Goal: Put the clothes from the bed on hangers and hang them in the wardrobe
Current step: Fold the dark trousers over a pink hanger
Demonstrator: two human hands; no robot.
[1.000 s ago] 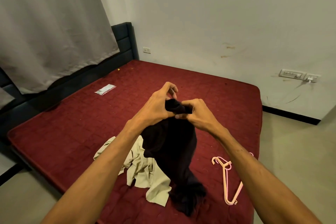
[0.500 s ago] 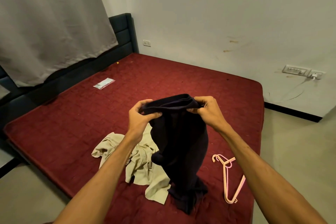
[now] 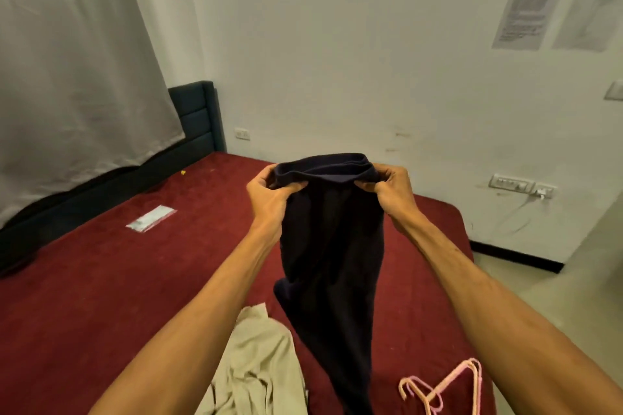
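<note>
A dark navy garment (image 3: 332, 246) is held up in the air above the bed (image 3: 101, 280), in the middle of the view. Its upper edge is rolled over and is stretched between the two hands, and the rest of the cloth hangs down in one long fold. The lower end is cut off by the bottom of the picture, so it cannot be told whether the mattress is touched by it. The left corner of the upper edge is pinched by the left hand (image 3: 269, 194), whose fingers are curled round the cloth. The right corner is pinched in the same way by the right hand (image 3: 392, 190). Below and to the left of the dark cloth, a beige garment (image 3: 256, 364) is seen crumpled on the red mattress, partly hidden by the left forearm. To the right, near the edge of the bed, pink hangers (image 3: 448, 384) are laid together flat. Farther away on the mattress a small clear packet (image 3: 150, 218) is found. A dark headboard (image 3: 197, 114) is partly covered by a grey curtain (image 3: 74, 77). On the white wall (image 3: 337, 44) a socket (image 3: 242, 134), a switch panel (image 3: 521, 184) and paper sheets (image 3: 526, 13) are fixed.
</note>
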